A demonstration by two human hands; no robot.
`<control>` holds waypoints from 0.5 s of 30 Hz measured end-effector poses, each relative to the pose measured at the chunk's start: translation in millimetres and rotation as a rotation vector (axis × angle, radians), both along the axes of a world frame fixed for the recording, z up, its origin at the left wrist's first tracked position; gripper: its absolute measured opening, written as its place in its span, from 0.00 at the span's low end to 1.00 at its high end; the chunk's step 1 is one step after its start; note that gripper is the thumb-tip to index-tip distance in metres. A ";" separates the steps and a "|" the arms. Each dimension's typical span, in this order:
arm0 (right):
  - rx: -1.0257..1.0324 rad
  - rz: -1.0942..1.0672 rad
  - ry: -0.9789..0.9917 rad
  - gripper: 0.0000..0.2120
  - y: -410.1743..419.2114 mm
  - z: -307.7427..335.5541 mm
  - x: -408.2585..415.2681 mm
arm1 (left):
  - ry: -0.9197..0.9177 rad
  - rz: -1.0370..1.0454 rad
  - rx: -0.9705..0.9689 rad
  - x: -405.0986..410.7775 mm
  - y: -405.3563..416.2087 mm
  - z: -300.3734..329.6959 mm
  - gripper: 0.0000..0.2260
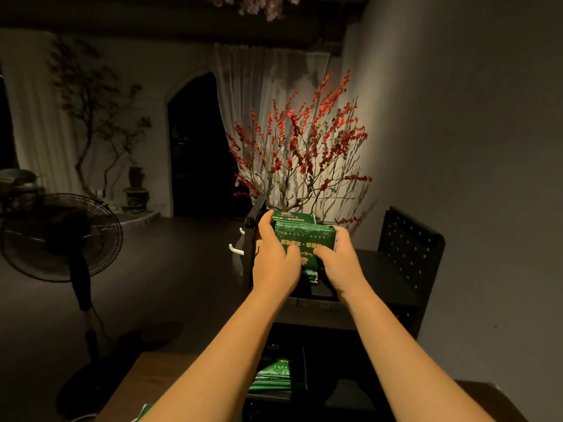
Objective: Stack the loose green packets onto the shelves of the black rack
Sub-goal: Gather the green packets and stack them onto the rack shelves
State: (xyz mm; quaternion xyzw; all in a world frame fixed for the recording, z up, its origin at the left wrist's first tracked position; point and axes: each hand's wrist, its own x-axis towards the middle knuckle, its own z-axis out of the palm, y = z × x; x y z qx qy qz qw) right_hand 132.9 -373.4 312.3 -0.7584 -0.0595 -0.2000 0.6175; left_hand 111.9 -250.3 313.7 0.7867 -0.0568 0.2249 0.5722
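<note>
Head view, nearest first: a small stack of green packets already sits on a lower shelf of the black rack, between the two forearms, and a green corner pokes in at the bottom edge. Up at the top shelf, it's both hands on one bundle of green packets. The left hand clasps its left side, thumb across the front; the right hand grips the right end, fingers wrapped round the edge. This looks like the placing step, the bundle held just over the top shelf, another packet peeking out beneath. Next it needs lowering square and letting go evenly so nothing slides. Beyond, red berry branches; off left, a standing fan.
</note>
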 end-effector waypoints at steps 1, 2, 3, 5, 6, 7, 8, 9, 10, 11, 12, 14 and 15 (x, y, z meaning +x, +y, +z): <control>-0.014 0.003 0.000 0.14 -0.2 0.3 0.0 | -0.006 0.005 0.007 -0.2 0.5 0.5 0.31; -0.029 0.005 0.002 0.15 -0.6 0.6 -0.2 | -0.013 0.010 0.016 0.0 1.1 0.4 0.31; -0.043 0.007 0.006 0.16 -1.3 0.6 0.0 | -0.019 0.012 0.026 0.0 1.6 0.2 0.30; -0.076 0.003 0.009 0.16 -2.8 0.6 0.3 | -0.032 0.013 0.049 0.5 1.7 -0.6 0.30; -0.096 -0.013 -0.002 0.15 -3.9 0.7 1.4 | -0.041 0.011 0.061 1.5 1.7 -1.8 0.30; -0.117 -0.033 -0.017 0.14 -5.0 1.4 1.7 | -0.051 0.009 0.070 1.8 1.9 -2.5 0.30; -0.127 -0.048 -0.031 0.14 -6.1 2.9 1.9 | -0.061 0.005 0.077 2.5 2.7 -3.5 0.31; -0.121 -0.054 -0.041 0.13 -7.2 5.8 1.7 | -0.077 0.002 0.086 2.5 3.3 -4.6 0.32; -0.101 -0.050 -0.047 0.13 -7.6 9.6 0.6 | -0.098 0.001 0.102 2.8 4.9 -6.7 0.33; -0.072 -0.043 -0.048 0.12 -8.3 14.6 -1.3 | -0.136 0.000 0.122 1.7 6.0 -8.8 0.35; -0.035 -0.039 -0.046 0.12 -8.7 18.9 -2.5 | -0.185 -0.002 0.147 0.3 7.7 -11.2 0.36; 0.027 -0.032 0.003 0.10 -11.3 26.1 -3.6 | -0.293 -0.013 0.205 -4.0 8.9 -18.1 0.37; 0.037 -0.014 0.049 0.11 -12.4 28.7 -4.3 | -0.334 -0.012 0.245 -8.2 8.6 -22.9 0.38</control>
